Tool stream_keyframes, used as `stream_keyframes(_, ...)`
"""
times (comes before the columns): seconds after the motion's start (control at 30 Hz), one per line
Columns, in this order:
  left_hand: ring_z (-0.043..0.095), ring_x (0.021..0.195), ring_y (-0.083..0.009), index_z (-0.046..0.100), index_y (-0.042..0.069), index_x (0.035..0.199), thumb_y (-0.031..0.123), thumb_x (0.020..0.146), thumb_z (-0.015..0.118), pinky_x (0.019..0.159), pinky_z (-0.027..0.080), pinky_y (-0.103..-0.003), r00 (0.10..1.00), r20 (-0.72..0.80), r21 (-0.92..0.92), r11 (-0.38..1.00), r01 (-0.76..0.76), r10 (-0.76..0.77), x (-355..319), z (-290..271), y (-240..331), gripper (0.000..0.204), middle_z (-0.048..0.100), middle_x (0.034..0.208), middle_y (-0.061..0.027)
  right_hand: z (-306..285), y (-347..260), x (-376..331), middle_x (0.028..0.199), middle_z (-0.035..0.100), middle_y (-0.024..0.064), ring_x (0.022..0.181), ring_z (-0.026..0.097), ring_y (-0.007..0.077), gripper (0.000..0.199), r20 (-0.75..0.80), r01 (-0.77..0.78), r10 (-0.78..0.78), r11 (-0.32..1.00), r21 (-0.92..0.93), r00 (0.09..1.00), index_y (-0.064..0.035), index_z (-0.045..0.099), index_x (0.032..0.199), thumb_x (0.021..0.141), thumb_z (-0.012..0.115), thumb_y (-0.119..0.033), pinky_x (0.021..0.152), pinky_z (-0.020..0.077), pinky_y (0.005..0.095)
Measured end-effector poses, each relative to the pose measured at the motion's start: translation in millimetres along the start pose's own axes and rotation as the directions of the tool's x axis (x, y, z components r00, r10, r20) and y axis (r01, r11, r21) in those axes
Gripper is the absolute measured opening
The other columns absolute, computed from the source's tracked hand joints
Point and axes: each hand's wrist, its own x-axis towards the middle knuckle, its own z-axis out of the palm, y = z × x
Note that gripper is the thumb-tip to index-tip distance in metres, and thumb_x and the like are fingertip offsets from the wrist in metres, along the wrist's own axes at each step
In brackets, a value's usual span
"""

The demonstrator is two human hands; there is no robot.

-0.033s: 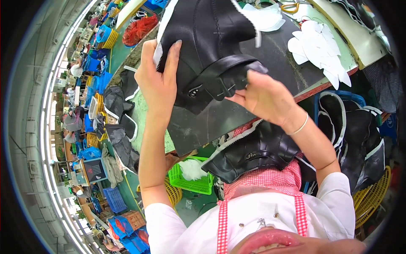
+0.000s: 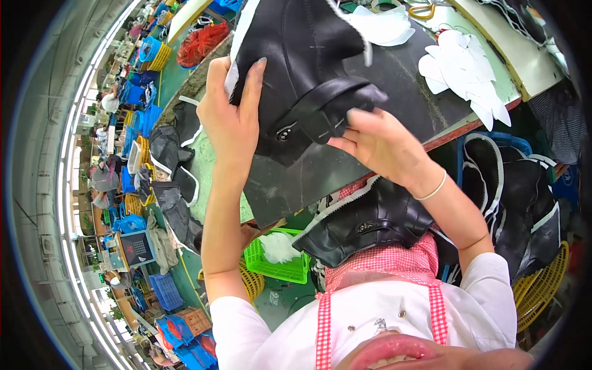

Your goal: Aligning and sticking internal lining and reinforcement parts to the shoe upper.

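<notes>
A black leather boot upper (image 2: 277, 80) with a white lining edge, a wide strap and a small metal ornament is held up over the dark work board. My left hand (image 2: 231, 111) grips its left edge, thumb on the black face, fingers behind. At the lower right, my right hand (image 2: 391, 148) has its thumb and curled fingers at the strap's end (image 2: 336, 126); the fingertips are slightly blurred. Another black upper (image 2: 370, 219), with fuzzy white trim and an ornament, lies over my lap on a red checked apron (image 2: 382, 265).
The dark board (image 2: 283, 191) rests on a green table. White cut pieces (image 2: 462, 68) and yellow-handled scissors (image 2: 422, 11) lie on the table. More black uppers hang at right (image 2: 518, 203) and left (image 2: 176, 160). A green basket (image 2: 277, 268) holds white material below.
My right hand has shifted a little left along the strap, its fingers curling in more. The boot upper has shifted slightly; my left hand keeps its grip.
</notes>
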Motion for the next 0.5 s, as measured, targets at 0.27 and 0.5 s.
stream_keyframes(0.27, 0.043, 0.065, -0.0094, 0.053, 0.002, 0.092, 0.020, 0.093, 0.068, 0.059, 0.041, -0.026, 0.999, 0.038, -0.197, 0.980, 0.042, -0.035, -4.3, 9.3, -1.4, 0.024, 0.053, 0.072, -0.0047, 14.2, -0.3, 9.1, 0.099, 0.066, 0.0048, 0.089, 0.065, 0.0151, 0.035, -0.199, 0.025, -0.088, 0.954, -0.299, 0.976, -0.0003, 0.064, 0.110, 0.082, 0.078, -0.017, 0.061, 0.0598, 0.0305)
stream_keyframes(0.5, 0.039, 0.069, -0.0046, 0.056, 0.002, 0.087, 0.023, 0.094, 0.067, 0.061, 0.035, -0.022, 0.941, 0.274, -0.370, 0.882, 0.292, -0.197, 1.4, 1.0, -0.7, 0.024, 0.048, 0.072, 0.0048, 16.1, -7.6, 0.4, 0.071, 0.065, 0.0055, 0.052, 0.061, 0.0137, 0.027, -0.139, -0.134, 0.074, 0.861, -0.491, 0.987, 0.0004, 0.065, 0.098, 0.082, 0.078, -0.016, 0.043, 0.0484, 0.0240)
